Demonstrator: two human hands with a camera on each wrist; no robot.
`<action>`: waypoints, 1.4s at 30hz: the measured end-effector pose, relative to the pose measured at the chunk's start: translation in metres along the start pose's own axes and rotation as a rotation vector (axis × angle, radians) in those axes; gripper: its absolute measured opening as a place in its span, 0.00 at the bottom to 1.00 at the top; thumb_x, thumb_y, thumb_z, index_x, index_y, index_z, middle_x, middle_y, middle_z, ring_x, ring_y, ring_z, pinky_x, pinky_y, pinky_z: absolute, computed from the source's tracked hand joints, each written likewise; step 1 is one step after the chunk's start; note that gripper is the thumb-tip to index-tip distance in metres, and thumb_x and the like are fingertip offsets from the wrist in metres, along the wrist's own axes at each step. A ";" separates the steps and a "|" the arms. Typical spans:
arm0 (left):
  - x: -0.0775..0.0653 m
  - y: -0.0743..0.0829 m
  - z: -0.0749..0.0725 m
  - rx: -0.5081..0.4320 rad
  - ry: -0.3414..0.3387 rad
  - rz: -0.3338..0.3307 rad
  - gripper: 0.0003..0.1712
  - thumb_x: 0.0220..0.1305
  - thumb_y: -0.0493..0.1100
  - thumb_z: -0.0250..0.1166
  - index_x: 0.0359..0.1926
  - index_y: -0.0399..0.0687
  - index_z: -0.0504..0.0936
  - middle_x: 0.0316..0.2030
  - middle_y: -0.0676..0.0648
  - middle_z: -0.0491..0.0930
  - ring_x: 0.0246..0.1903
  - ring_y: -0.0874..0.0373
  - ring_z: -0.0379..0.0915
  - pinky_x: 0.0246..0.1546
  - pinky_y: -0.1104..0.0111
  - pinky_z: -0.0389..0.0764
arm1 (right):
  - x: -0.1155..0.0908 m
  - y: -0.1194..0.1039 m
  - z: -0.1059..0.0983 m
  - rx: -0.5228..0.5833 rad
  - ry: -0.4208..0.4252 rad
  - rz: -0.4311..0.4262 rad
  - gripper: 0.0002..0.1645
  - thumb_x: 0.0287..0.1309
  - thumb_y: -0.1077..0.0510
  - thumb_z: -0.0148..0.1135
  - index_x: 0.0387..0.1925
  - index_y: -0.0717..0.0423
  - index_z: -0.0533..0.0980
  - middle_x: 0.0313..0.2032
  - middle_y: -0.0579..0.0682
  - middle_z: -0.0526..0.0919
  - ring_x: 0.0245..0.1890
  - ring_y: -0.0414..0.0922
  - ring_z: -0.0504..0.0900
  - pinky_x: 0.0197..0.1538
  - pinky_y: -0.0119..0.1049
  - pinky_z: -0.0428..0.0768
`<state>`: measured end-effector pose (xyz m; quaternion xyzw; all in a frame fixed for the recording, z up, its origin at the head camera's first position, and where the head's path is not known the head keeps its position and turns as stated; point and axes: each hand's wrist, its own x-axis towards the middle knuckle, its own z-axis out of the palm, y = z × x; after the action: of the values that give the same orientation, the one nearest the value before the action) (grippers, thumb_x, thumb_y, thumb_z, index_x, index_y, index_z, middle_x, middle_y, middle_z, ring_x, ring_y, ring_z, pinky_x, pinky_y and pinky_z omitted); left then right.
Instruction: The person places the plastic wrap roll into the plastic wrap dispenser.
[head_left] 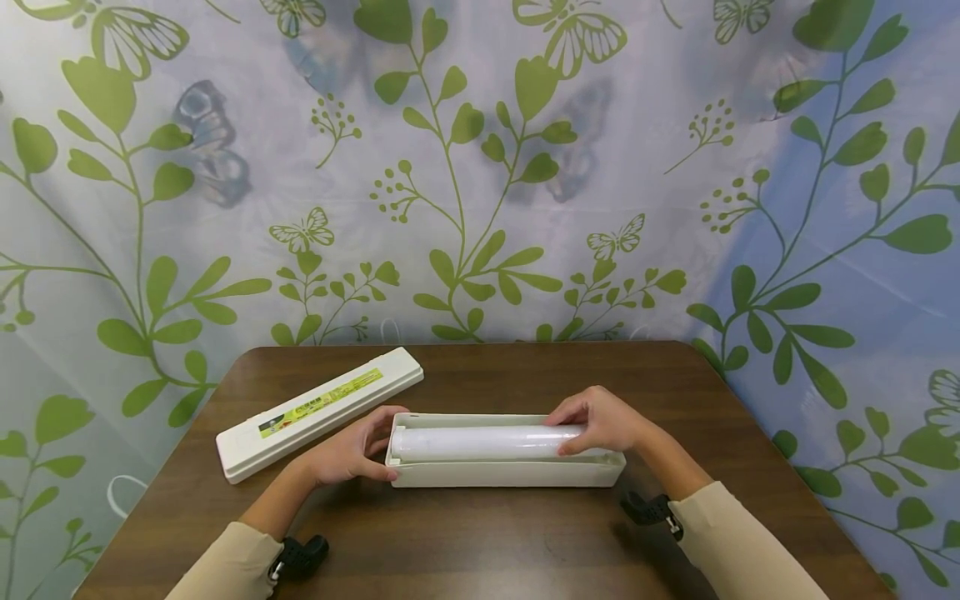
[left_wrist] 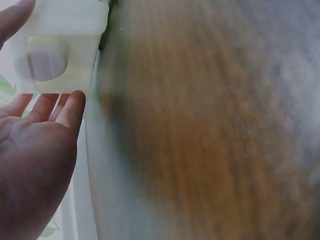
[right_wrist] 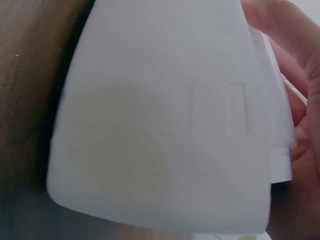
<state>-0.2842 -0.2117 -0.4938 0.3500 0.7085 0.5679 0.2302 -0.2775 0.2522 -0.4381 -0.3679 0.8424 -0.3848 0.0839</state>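
Observation:
A long white open-topped box (head_left: 510,475) lies on the table in the head view, with a roll of clear cling film (head_left: 487,442) inside it. My left hand (head_left: 352,450) holds the box's left end, thumb at the front corner and fingers at the back. That hand (left_wrist: 37,165) also shows in the left wrist view, beside the box's end wall (left_wrist: 80,70). My right hand (head_left: 603,421) grips the roll near its right end, thumb on the near side. In the right wrist view the box's end (right_wrist: 150,125) hides part of the roll and hand (right_wrist: 305,60).
The long white lid (head_left: 322,408) with a yellow-green label lies slanted at the back left of the brown wooden table (head_left: 510,550). Behind the table hangs a curtain (head_left: 480,167) printed with green leaves and butterflies.

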 end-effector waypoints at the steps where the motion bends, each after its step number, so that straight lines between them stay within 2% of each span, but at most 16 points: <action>1: 0.000 0.000 0.000 0.000 -0.001 0.002 0.51 0.57 0.34 0.75 0.74 0.39 0.54 0.69 0.35 0.62 0.69 0.54 0.64 0.65 0.74 0.73 | -0.001 0.000 0.001 -0.005 0.006 -0.008 0.22 0.49 0.52 0.82 0.47 0.53 0.88 0.44 0.48 0.91 0.41 0.39 0.89 0.46 0.34 0.87; 4: 0.000 0.000 -0.001 0.002 -0.003 0.009 0.51 0.57 0.33 0.75 0.74 0.39 0.54 0.70 0.34 0.62 0.69 0.53 0.64 0.65 0.74 0.73 | -0.002 0.001 0.002 -0.012 0.021 -0.013 0.22 0.49 0.52 0.82 0.47 0.52 0.88 0.45 0.48 0.91 0.42 0.39 0.89 0.46 0.33 0.87; 12: 0.000 0.000 -0.002 0.005 -0.005 0.020 0.51 0.57 0.33 0.75 0.74 0.38 0.54 0.70 0.33 0.62 0.69 0.51 0.64 0.66 0.77 0.70 | -0.006 0.003 0.007 -0.036 0.038 0.051 0.23 0.50 0.49 0.81 0.48 0.52 0.88 0.45 0.50 0.91 0.44 0.41 0.89 0.48 0.31 0.86; 22: 0.000 -0.002 -0.006 0.022 -0.007 0.023 0.51 0.56 0.34 0.76 0.74 0.38 0.55 0.69 0.34 0.63 0.70 0.48 0.63 0.67 0.77 0.69 | -0.004 0.007 0.010 -0.078 0.028 0.021 0.23 0.52 0.47 0.79 0.49 0.51 0.88 0.46 0.48 0.91 0.46 0.41 0.89 0.50 0.32 0.86; 28: 0.000 -0.001 -0.006 0.018 -0.011 0.023 0.51 0.56 0.33 0.76 0.74 0.37 0.55 0.69 0.34 0.63 0.70 0.46 0.62 0.67 0.77 0.69 | -0.003 0.004 0.011 -0.080 0.018 0.059 0.23 0.50 0.47 0.80 0.48 0.50 0.88 0.45 0.47 0.91 0.45 0.38 0.89 0.50 0.30 0.85; 38: 0.000 0.003 -0.004 0.015 -0.012 0.025 0.52 0.56 0.34 0.76 0.74 0.36 0.54 0.70 0.33 0.63 0.69 0.53 0.64 0.67 0.78 0.68 | -0.006 -0.001 0.011 -0.109 0.015 0.077 0.24 0.52 0.46 0.79 0.50 0.51 0.87 0.47 0.47 0.90 0.46 0.37 0.88 0.50 0.30 0.85; 42: -0.001 0.004 -0.003 0.010 -0.010 0.020 0.52 0.56 0.34 0.76 0.74 0.37 0.54 0.70 0.34 0.62 0.69 0.53 0.63 0.67 0.78 0.68 | -0.009 -0.003 0.010 -0.116 0.024 0.069 0.25 0.53 0.46 0.78 0.51 0.53 0.87 0.48 0.48 0.90 0.47 0.39 0.88 0.52 0.34 0.86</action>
<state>-0.2847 -0.2134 -0.4892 0.3609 0.7067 0.5649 0.2264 -0.2652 0.2517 -0.4444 -0.3384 0.8763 -0.3366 0.0654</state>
